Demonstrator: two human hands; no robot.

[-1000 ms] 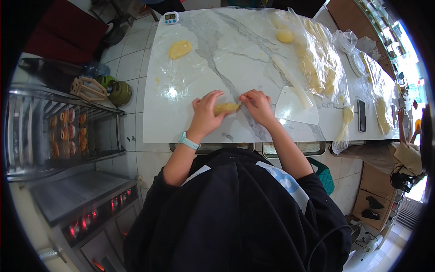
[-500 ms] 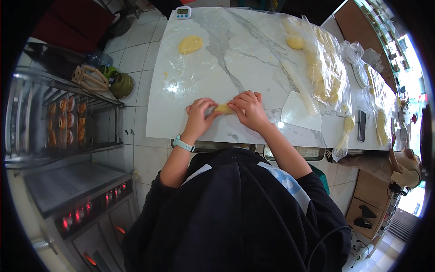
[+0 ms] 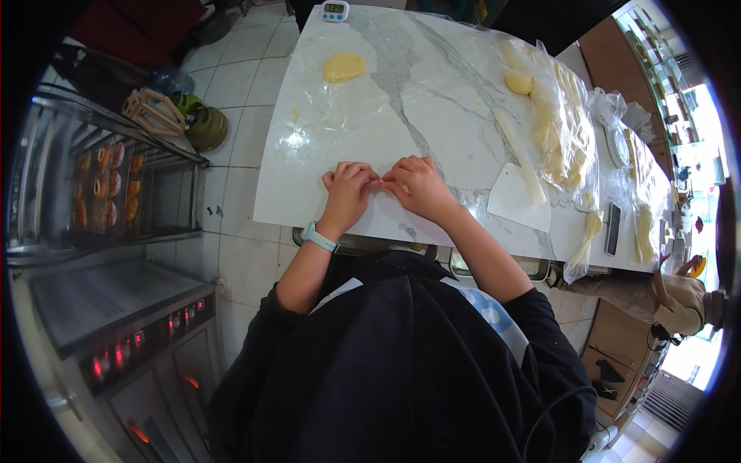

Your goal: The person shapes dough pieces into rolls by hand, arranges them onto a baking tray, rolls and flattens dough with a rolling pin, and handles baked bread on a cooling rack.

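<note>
My left hand (image 3: 352, 193) and my right hand (image 3: 417, 185) meet fingertip to fingertip over the near edge of the white marbled table (image 3: 432, 127). Both sets of fingers are pinched together around a small piece of yellow dough, which they hide almost wholly. On the far left of the tabletop lies a flattened round of yellow dough (image 3: 344, 67). A white flat dough scraper (image 3: 513, 198) rests right of my right hand, with a pale rolling pin (image 3: 521, 160) lying partly across it.
Clear plastic covers many dough pieces (image 3: 562, 127) on the right. A timer (image 3: 335, 11) stands at the far left corner, a phone (image 3: 612, 228) near the right edge. At left are a rack of baked goods (image 3: 108, 185) and an oven (image 3: 123, 324). Another person (image 3: 671, 301) is at far right.
My hands have drawn closer together, and the dough seen between them is now mostly covered by the fingers. The view has shifted slightly, moving the tabletop things right.
</note>
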